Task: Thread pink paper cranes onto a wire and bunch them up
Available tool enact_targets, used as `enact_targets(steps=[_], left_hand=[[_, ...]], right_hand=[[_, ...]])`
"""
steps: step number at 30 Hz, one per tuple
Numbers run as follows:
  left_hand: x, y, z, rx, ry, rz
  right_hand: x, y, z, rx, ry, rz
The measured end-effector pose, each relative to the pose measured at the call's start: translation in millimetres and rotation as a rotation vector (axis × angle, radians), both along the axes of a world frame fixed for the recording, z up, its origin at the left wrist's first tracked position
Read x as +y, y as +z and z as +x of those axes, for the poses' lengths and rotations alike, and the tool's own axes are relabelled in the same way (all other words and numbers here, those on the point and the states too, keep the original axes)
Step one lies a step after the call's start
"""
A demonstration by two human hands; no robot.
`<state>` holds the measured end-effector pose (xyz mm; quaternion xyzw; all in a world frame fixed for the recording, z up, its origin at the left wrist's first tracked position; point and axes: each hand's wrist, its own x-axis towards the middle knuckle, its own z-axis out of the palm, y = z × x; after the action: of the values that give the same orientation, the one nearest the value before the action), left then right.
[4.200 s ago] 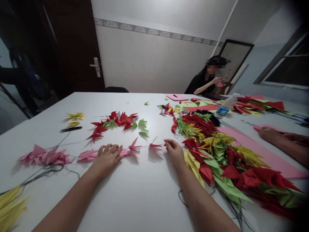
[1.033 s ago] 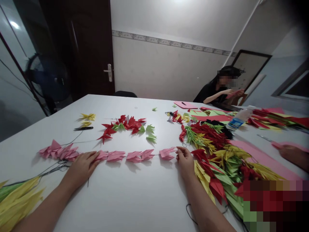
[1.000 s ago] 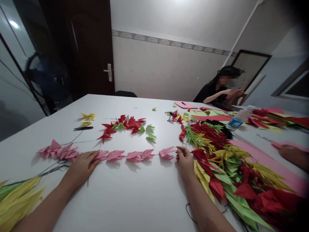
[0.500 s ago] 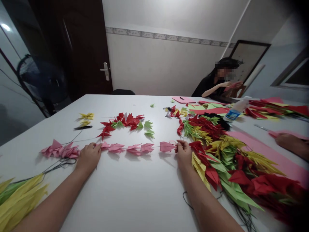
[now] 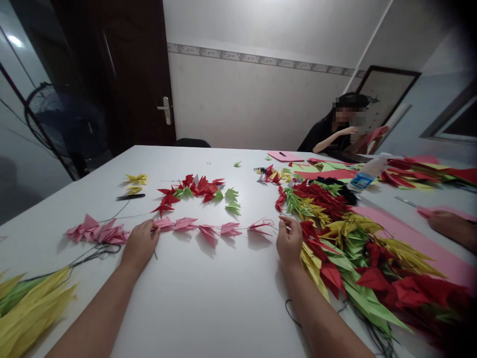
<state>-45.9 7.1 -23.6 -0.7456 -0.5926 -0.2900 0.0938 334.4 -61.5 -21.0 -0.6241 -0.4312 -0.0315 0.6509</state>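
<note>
A dark string threaded with several pink folded-paper pieces (image 5: 230, 229) stretches between my hands above the white table (image 5: 208, 298). My left hand (image 5: 141, 243) is closed on the strung pink pieces at the left, with more pink folded paper (image 5: 97, 232) bunched beyond it. At the other end, my right hand (image 5: 289, 241) pinches the string just right of the last pink piece (image 5: 261, 227). Red folded pieces (image 5: 204, 187) with some green ones lie in an arc behind the string.
Heaped red, green and yellow folded strands (image 5: 350, 248) lie at the right, near a bottle (image 5: 363, 176). Small scissors (image 5: 130, 197) and yellow pieces (image 5: 136, 179) are at the back left. A person (image 5: 335, 129) sits behind; another hand (image 5: 449, 226) holds pink paper at right.
My right hand has slid slightly right along the string, off the last pink piece, which has turned and spread. The seated person's hands have moved apart. The view has shifted a little.
</note>
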Motion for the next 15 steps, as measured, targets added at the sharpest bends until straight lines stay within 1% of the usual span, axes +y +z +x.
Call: enact_targets(steps=[2,3,5,7,9,12,14,15], left_hand=[[2.1,-1.6,-0.7,-0.022,-0.009,0.004],[3.1,-2.6,-1.0,-0.029,-0.015,0.006],[4.8,-4.8,-1.4,-0.028,-0.025,0.012],[6.2,-6.4,-1.1,-0.011,-0.031,0.009],[6.9,-6.7,-0.1,0.000,-0.015,-0.011],[6.6,-3.9,1.5,-0.006,0.018,-0.049],[5.2,-0.4,1.9,-0.025,0.012,-0.063],[4.3,1.5,1.8,-0.039,0.002,-0.070]], right_hand=[[-8.4,10.3,-9.6,-0.228,0.007,0.078],[-13.1,15.8,-16.4,-0.322,0.038,0.100],[-22.0,27.1,-34.1,-0.463,0.149,0.117],[-27.4,39.0,-57.8,-0.528,0.296,0.079],[-26.5,51.2,-87.4,-0.532,0.440,-0.024],[-10.6,66.0,-139.7,-0.505,0.617,-0.220],[7.6,68.7,-174.3,-0.414,0.674,-0.301],[17.6,66.8,-189.8,-0.327,0.668,-0.321]])
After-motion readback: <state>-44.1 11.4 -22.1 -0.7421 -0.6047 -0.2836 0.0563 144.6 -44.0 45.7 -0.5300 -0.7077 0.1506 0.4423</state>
